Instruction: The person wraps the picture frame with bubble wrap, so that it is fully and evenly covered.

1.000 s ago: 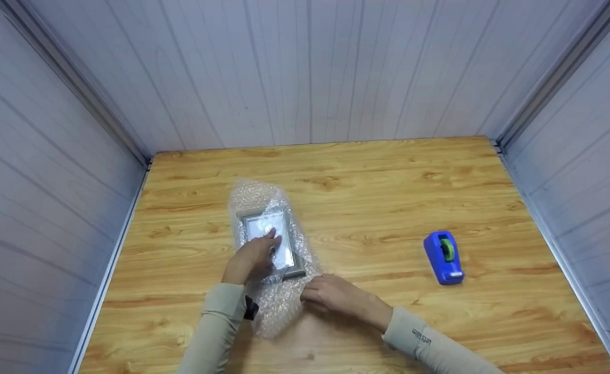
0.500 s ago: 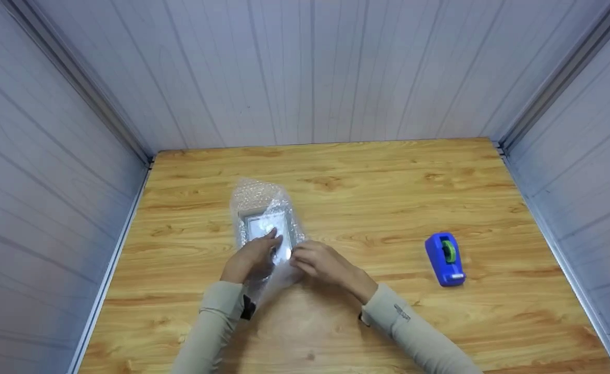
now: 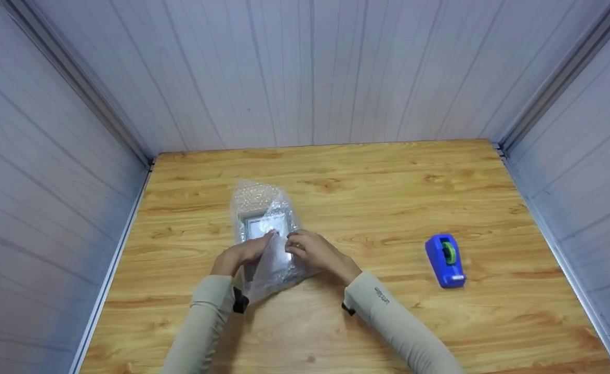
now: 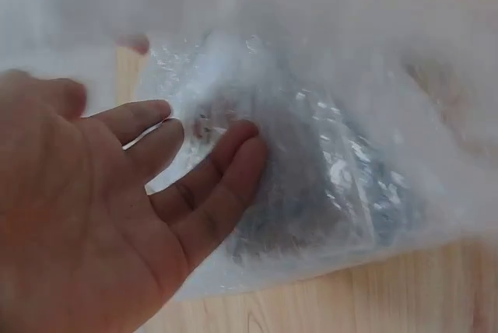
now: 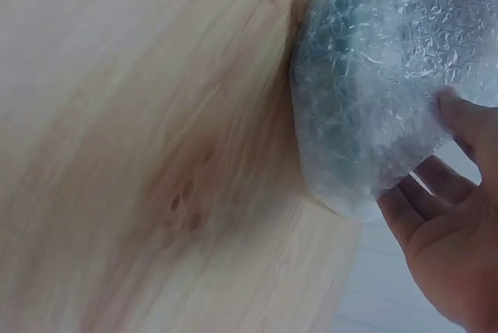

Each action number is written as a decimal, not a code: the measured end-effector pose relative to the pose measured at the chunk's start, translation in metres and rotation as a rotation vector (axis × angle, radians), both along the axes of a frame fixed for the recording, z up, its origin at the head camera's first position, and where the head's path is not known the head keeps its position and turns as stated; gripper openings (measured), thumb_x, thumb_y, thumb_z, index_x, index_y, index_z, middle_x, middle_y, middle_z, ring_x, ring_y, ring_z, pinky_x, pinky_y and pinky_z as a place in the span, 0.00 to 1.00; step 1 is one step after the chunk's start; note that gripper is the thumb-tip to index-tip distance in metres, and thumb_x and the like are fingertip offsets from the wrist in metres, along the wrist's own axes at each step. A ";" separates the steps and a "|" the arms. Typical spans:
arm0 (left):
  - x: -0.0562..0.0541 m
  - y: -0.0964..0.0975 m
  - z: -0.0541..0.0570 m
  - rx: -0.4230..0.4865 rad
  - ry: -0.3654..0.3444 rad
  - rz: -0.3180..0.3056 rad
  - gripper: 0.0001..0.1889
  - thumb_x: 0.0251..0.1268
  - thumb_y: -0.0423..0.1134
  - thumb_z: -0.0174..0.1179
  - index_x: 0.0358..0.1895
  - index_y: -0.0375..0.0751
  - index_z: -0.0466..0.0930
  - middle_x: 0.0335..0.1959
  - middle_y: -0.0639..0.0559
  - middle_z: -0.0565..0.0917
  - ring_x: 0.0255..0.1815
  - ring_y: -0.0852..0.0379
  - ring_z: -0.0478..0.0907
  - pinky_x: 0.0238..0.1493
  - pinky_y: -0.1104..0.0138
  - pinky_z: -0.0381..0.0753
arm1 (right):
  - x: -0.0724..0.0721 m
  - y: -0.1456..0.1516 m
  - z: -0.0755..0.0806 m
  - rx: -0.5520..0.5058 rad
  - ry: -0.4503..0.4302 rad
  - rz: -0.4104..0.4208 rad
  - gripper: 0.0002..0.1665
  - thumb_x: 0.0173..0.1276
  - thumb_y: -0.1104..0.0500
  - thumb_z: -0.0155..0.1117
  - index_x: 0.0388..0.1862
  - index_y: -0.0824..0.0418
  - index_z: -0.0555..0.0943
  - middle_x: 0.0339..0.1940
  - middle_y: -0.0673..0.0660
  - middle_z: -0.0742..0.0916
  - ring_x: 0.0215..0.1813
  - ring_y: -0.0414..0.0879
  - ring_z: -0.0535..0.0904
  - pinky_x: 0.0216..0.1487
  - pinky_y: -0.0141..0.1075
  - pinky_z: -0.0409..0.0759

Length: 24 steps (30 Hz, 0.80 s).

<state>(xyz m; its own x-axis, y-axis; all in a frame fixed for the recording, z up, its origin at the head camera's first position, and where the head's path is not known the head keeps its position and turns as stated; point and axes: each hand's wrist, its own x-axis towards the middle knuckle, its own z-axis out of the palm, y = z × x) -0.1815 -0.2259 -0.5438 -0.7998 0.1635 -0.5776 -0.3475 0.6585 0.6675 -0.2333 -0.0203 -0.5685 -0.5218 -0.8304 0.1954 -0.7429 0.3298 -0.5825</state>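
Observation:
A picture frame (image 3: 253, 214) with a grey border and a pale centre lies on a sheet of bubble wrap (image 3: 255, 196), left of the table's middle. The lower part of the sheet is folded up over the frame's near end. My right hand (image 3: 315, 252) pinches the folded flap between thumb and fingers, as the bubble wrap (image 5: 358, 115) in the right wrist view shows. Over the frame's left side is my left hand (image 3: 238, 255), its fingertips partly behind the flap. In the left wrist view the left hand's fingers (image 4: 226, 185) are relaxed, pinching nothing.
A blue tape dispenser (image 3: 445, 261) with a green roll stands on the wooden table (image 3: 367, 322) to the right. Pale panel walls (image 3: 310, 72) rise behind and at both sides of the table.
My right hand has lifted the near end of the bubble wrap and carried it up and leftward over the frame. The left hand has drawn slightly toward the left.

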 end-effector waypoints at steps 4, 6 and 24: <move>-0.002 -0.002 0.002 0.189 -0.181 0.185 0.52 0.60 0.77 0.18 0.76 0.38 0.32 0.76 0.32 0.37 0.76 0.32 0.36 0.72 0.38 0.43 | -0.005 -0.003 -0.003 0.011 0.033 -0.045 0.06 0.67 0.59 0.60 0.34 0.61 0.81 0.35 0.54 0.84 0.38 0.45 0.79 0.42 0.38 0.79; -0.003 -0.004 0.002 0.237 -0.214 0.224 0.54 0.57 0.80 0.20 0.76 0.41 0.28 0.76 0.33 0.32 0.76 0.32 0.31 0.69 0.33 0.38 | -0.006 -0.005 -0.002 0.036 0.026 -0.070 0.06 0.67 0.58 0.61 0.33 0.60 0.81 0.33 0.54 0.84 0.37 0.45 0.78 0.41 0.37 0.79; -0.006 -0.007 -0.006 -0.119 0.241 -0.027 0.29 0.74 0.40 0.42 0.74 0.35 0.51 0.67 0.28 0.66 0.70 0.34 0.61 0.70 0.47 0.60 | -0.008 -0.023 -0.006 0.149 0.115 -0.184 0.09 0.63 0.57 0.64 0.27 0.60 0.80 0.30 0.55 0.81 0.32 0.47 0.77 0.35 0.39 0.77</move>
<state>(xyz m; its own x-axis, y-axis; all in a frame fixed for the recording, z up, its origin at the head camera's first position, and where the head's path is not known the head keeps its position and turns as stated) -0.1871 -0.2327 -0.5493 -0.9128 0.1292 -0.3874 -0.1687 0.7445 0.6459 -0.2416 -0.0432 -0.5742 -0.6484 -0.7474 0.1448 -0.7208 0.5415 -0.4328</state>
